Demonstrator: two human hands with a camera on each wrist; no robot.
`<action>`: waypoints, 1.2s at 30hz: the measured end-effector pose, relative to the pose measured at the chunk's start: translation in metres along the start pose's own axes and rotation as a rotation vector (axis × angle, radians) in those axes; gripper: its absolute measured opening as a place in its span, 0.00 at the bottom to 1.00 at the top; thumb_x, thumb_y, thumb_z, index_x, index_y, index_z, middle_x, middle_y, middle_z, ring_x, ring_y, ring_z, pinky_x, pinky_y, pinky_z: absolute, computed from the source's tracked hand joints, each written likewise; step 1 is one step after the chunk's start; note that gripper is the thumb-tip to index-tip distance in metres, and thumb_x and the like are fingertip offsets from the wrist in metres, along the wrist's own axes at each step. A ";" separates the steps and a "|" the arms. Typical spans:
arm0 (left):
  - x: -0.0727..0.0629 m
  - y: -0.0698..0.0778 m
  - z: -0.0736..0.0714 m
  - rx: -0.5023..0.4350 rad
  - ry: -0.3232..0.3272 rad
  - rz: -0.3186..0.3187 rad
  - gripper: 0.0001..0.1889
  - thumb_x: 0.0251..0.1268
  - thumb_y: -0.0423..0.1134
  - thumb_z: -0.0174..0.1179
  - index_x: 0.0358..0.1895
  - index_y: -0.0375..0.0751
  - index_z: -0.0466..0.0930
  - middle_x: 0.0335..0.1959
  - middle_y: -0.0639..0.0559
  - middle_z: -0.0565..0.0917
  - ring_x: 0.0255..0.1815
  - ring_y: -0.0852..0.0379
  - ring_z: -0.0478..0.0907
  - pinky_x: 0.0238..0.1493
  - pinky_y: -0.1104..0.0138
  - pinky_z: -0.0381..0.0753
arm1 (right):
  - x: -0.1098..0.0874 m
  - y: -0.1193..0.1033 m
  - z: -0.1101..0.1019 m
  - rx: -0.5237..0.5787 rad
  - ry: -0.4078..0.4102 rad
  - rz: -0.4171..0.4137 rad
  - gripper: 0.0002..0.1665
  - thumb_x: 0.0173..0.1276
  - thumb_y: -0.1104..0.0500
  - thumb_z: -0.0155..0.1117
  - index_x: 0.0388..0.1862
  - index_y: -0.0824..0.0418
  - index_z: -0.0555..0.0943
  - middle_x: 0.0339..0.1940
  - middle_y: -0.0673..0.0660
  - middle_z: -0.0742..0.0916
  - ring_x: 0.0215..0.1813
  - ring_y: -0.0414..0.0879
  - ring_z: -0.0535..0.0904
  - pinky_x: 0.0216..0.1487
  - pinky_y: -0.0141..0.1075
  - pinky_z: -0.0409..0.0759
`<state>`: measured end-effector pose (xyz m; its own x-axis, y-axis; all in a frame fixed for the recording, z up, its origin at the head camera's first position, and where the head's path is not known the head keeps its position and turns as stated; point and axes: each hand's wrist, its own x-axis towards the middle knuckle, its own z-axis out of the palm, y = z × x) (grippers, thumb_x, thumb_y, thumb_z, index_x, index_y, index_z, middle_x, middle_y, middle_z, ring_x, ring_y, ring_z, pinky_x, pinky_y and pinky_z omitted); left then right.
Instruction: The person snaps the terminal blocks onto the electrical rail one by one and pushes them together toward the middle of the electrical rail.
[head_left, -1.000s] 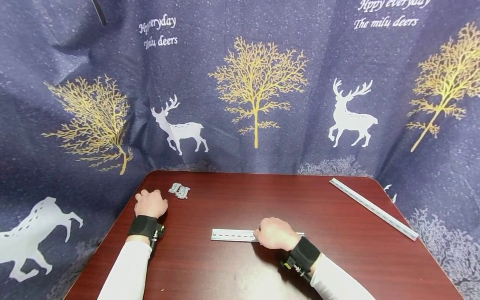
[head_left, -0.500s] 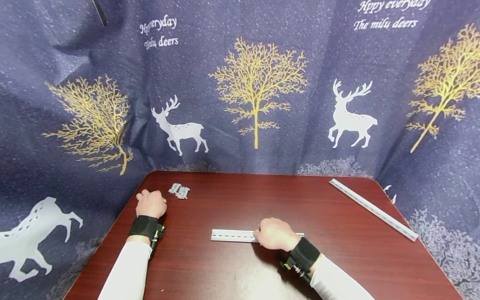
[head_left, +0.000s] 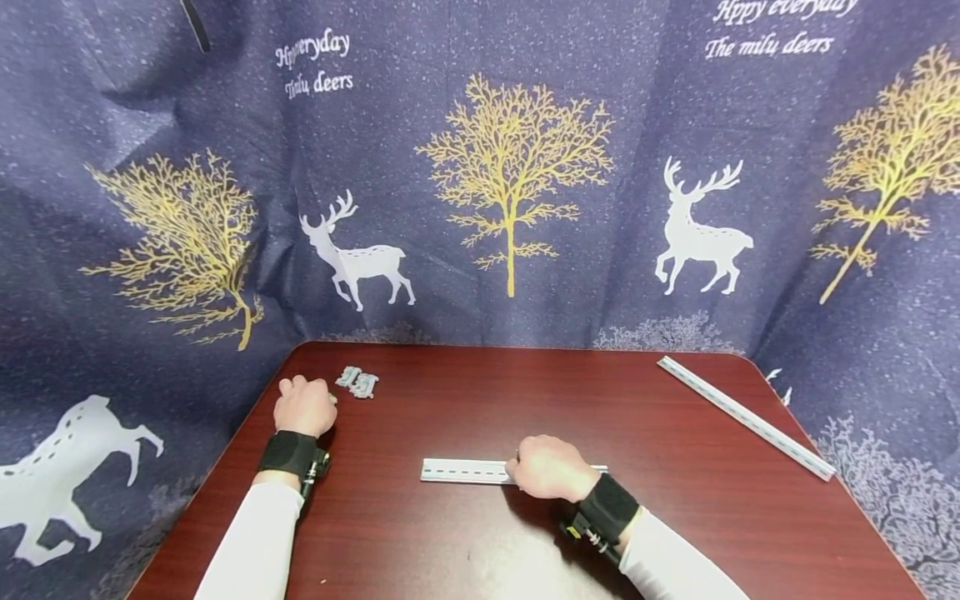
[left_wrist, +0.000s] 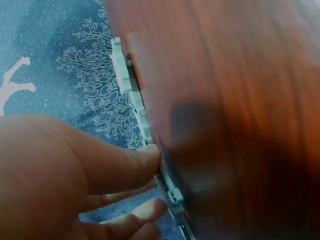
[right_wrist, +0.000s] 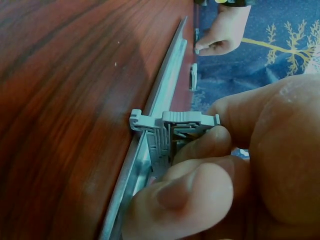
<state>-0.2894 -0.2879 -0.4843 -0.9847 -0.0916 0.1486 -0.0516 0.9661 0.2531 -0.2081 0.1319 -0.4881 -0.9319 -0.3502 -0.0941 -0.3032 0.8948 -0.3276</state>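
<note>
A slotted metal DIN rail [head_left: 461, 471] lies crosswise near the middle of the table. Over its right part, my right hand [head_left: 551, 468] holds a grey terminal block [right_wrist: 185, 118] between thumb and fingers. In the right wrist view, that block sits across the rail, its hooked end at the rail's edge. My left hand [head_left: 306, 407] is at the table's left side, pinching a grey terminal block [left_wrist: 173, 195] low against the tabletop; thumb and fingers hide part of it. Just beyond it lie more grey terminal blocks [head_left: 365, 386], also seen in the left wrist view.
A second, longer DIN rail [head_left: 750, 419] lies slanted along the right side of the reddish-brown table [head_left: 480, 392]. A dark blue curtain [head_left: 465, 317] printed with deer and trees hangs behind and around it. Black camera straps wrap both wrists.
My left hand has shifted slightly to the right, and a small light bit now shows beside its fingers. My right hand and the rail stay in place.
</note>
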 end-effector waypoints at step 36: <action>0.007 0.038 0.012 -0.175 0.152 0.281 0.17 0.82 0.29 0.61 0.64 0.19 0.80 0.57 0.22 0.83 0.62 0.23 0.78 0.64 0.35 0.79 | -0.003 0.001 -0.006 0.045 -0.031 -0.017 0.23 0.76 0.50 0.61 0.16 0.46 0.79 0.19 0.43 0.81 0.26 0.44 0.77 0.32 0.47 0.80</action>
<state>-0.3001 -0.2488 -0.4847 -0.9196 0.1240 0.3728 0.2598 0.9037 0.3403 -0.2070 0.1360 -0.4823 -0.9200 -0.3740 -0.1171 -0.3087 0.8756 -0.3715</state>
